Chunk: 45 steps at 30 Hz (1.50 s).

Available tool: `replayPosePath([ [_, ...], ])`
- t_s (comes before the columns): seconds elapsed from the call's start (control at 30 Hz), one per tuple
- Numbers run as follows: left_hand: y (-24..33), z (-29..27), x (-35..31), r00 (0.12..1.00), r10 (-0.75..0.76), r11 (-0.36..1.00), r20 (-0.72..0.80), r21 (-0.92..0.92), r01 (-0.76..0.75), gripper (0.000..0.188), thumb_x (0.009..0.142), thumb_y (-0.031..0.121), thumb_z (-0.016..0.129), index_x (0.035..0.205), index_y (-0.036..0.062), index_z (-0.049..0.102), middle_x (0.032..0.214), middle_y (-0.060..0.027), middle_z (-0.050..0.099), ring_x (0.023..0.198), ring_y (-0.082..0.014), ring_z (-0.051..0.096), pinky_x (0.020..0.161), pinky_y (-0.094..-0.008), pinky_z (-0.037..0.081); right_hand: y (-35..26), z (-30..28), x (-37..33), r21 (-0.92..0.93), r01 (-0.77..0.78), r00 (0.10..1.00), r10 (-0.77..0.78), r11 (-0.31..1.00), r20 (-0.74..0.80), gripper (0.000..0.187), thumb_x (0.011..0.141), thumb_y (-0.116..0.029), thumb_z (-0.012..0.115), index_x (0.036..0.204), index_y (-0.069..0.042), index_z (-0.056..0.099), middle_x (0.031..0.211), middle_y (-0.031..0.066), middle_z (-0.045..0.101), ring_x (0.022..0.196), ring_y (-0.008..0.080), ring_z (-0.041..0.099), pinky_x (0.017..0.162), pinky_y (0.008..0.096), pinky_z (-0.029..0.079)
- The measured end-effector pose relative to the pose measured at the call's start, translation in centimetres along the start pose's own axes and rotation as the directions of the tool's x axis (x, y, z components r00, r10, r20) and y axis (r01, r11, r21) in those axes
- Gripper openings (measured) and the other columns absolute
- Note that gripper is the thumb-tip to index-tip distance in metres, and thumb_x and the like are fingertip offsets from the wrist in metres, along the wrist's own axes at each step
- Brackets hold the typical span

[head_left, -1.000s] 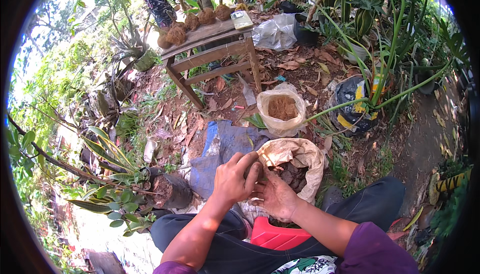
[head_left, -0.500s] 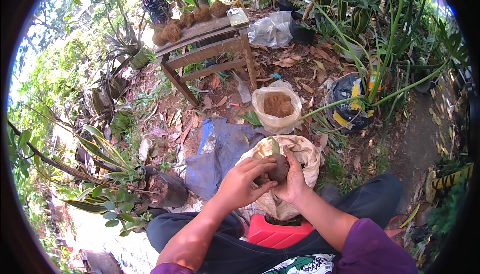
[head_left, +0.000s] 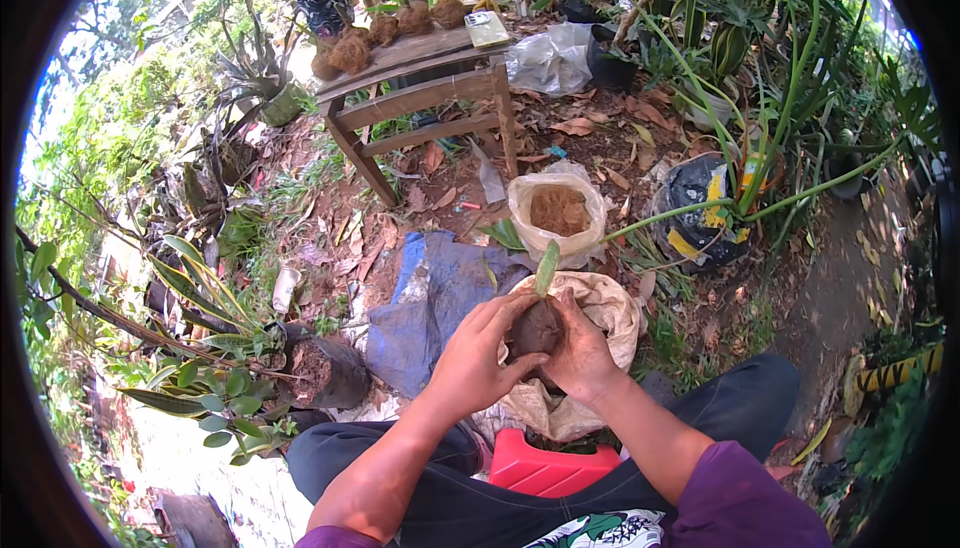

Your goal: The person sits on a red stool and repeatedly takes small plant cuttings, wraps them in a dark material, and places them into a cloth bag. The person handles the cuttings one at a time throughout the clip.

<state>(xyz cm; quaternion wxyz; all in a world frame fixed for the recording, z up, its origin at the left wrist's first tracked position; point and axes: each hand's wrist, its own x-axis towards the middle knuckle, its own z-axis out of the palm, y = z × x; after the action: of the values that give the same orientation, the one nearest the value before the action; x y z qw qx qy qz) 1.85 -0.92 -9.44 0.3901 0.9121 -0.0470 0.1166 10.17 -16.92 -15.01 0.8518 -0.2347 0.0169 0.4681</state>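
Observation:
Between my two hands is a rounded ball of dark brown soil point(head_left: 535, 332), with a short green leaf point(head_left: 546, 268) standing up out of its top. My left hand point(head_left: 487, 350) curves round the ball's left side, thumb across its lower front. Cupped against the right side is my right hand point(head_left: 584, 350), its fingers partly hidden behind the ball. Both hands are above a cream woven sack point(head_left: 618, 306) with its mouth spread open. What lies inside the sack is mostly covered by my hands.
Beyond the sack stands a plastic bag point(head_left: 520, 210) of brown fibre. A blue sheet point(head_left: 415, 328) lies to the left. Farther off, a wooden bench point(head_left: 420, 106) carries several fibre-wrapped balls. A red plastic stool point(head_left: 550, 468) is between my legs; potted plants point(head_left: 335, 373) stand left.
My left hand has opened wider and now wraps the ball's side, where its fingers were bunched at the front. The ball and leaf have shifted slightly left and up.

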Motion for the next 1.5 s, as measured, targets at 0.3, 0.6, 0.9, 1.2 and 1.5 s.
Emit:
replayPosePath([
  [0.3,-1.1,-0.7,-0.6,0.991,-0.122,0.992,0.061,-0.038,0.125,0.074,0.089,0.025,0.083,0.152,0.0027,0.052,0.141,-0.0231,0.064,0.13,-0.0419,0.06,0.11,-0.0482,0.047,-0.2,-0.6,0.6,-0.565,0.152,0.988,-0.143,0.811,0.061,0.052,0.111,-0.04,0.055,0.145,-0.001,0.053,0.135,0.0112,0.066,0.122,0.0226,0.066,0.103,0.0386,0.053],
  [0.6,-1.0,0.0,-1.0,0.998,-0.057,0.998,0.036,0.037,0.055,0.076,0.085,0.026,0.087,0.15,0.0046,0.055,0.14,-0.0197,0.066,0.128,-0.04,0.061,0.109,-0.0477,0.047,0.2,-0.6,0.7,-0.857,0.247,0.925,-0.373,0.451,0.071,0.061,0.103,-0.038,0.07,0.142,0.007,0.054,0.118,0.0156,0.072,0.112,0.022,0.068,0.099,0.0367,0.052],
  [0.9,0.2,0.4,-0.7,0.993,0.03,0.999,-0.113,0.039,-0.025,0.069,0.081,0.015,0.087,0.144,0.0088,0.059,0.14,-0.0156,0.065,0.129,-0.0381,0.061,0.106,-0.0479,0.05,-1.2,1.4,0.0,-0.76,0.303,0.938,-0.32,0.575,0.132,0.052,0.098,-0.031,0.078,0.135,0.0,0.059,0.125,0.0081,0.065,0.109,0.0124,0.065,0.091,0.0296,0.055],
  [1.2,-0.6,-0.2,-0.2,0.972,-0.198,0.972,-0.131,-0.156,0.177,0.048,0.093,0.009,0.077,0.138,-0.0013,0.061,0.118,-0.0203,0.075,0.108,-0.0348,0.074,0.094,-0.0427,0.058,-3.0,-0.1,0.7,-0.5,0.135,0.979,-0.194,0.855,-0.069,0.04,0.111,-0.04,0.055,0.13,-0.006,0.063,0.123,0.009,0.07,0.106,0.0203,0.074,0.081,0.0417,0.066],
  [1.5,-1.8,1.2,-0.9,0.952,-0.191,0.978,0.24,-0.034,0.205,0.03,0.093,0.016,0.074,0.119,0.0007,0.074,0.112,-0.0206,0.074,0.103,-0.0417,0.072,0.091,-0.0458,0.057,-0.5,-6.6,3.0,0.043,-0.221,0.973,0.224,0.974,-0.051,0.042,0.108,-0.047,0.052,0.125,-0.01,0.062,0.109,0.0095,0.073,0.099,0.0259,0.073,0.084,0.044,0.062],
])
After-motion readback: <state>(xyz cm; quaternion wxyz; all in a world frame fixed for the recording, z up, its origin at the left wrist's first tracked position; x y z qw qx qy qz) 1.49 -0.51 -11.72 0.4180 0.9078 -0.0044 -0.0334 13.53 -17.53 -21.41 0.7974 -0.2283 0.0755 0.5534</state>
